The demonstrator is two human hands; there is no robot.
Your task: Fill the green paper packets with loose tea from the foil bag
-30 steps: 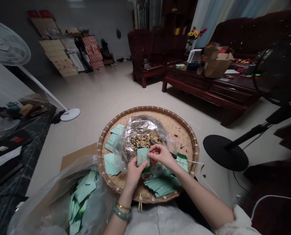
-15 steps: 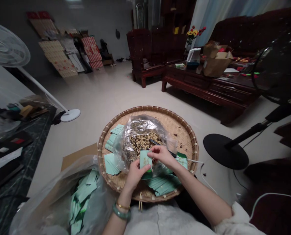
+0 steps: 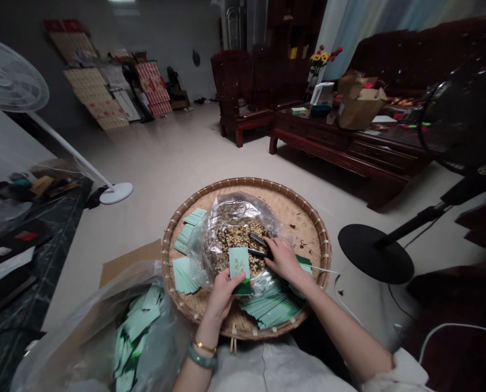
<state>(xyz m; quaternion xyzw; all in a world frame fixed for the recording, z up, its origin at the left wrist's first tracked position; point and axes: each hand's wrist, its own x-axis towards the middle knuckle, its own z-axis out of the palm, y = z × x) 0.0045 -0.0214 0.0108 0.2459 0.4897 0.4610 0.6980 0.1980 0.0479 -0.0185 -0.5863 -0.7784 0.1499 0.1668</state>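
My left hand point(image 3: 222, 296) is shut on a pale green paper packet point(image 3: 240, 263) with gold print, holding it upright above a woven bamboo tray point(image 3: 304, 239). My right hand point(image 3: 284, 260) grips a small black tool point(image 3: 259, 245), its tips over a clear plastic bag point(image 3: 235, 218) of dried, mixed brown plant pieces. Stacks of pale green packets point(image 3: 186, 275) lie on the tray beside the bag, with another fan of them point(image 3: 271, 307) near its front rim. What the tool's tips touch is hard to see.
At lower left, a plastic bag point(image 3: 139, 321) holds more green packets, with cardboard point(image 3: 131, 261) beneath it. Fan bases stand on both sides of the tray, and a white cable point(image 3: 343, 299) runs along the floor. Dark wooden furniture stands beyond.
My right hand has moved right, away from the packet, and the black tool now lies more over the bag. My left hand still holds the packet, now a little higher and more upright.
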